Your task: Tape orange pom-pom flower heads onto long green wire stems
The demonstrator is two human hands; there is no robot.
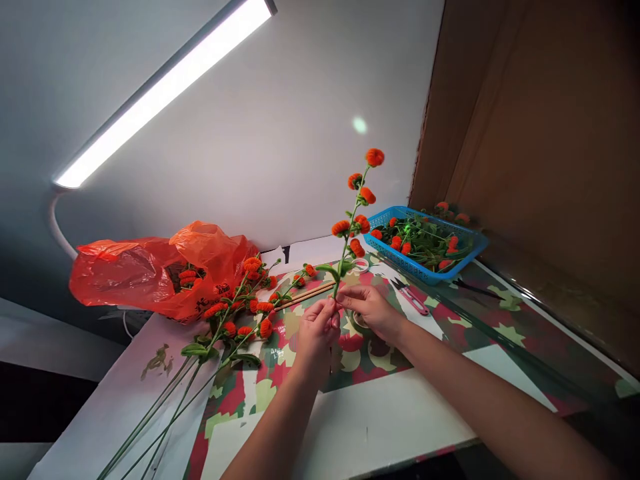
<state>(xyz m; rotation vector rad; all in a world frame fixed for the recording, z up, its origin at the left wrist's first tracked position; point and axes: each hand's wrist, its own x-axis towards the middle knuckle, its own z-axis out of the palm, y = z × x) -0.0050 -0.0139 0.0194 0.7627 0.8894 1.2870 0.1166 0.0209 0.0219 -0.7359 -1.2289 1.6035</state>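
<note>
Upright in front of me stands an artificial flower stem (361,223) with several fuzzy orange blooms and green leaves near its base. My left hand (318,325) is closed around the lower stem, thumb and fingers pinched. My right hand (369,308) pinches at the same spot, just under the leaves, fingertips close to the left thumb. Whether it holds the stem itself or a thin strip there is too small to tell. A small roll (358,320) shows partly behind the right hand. Several finished-looking orange flower stems (235,320) lie at the left, long stalks toward me.
A red plastic bag (130,270) with orange blooms sits at back left. A blue basket (430,275) of flowers stands back right. Pink-handled scissors (414,299), wooden sticks (306,295) and a white ring (361,265) lie on the patterned tabletop (280,363). A lamp (170,93) hangs above.
</note>
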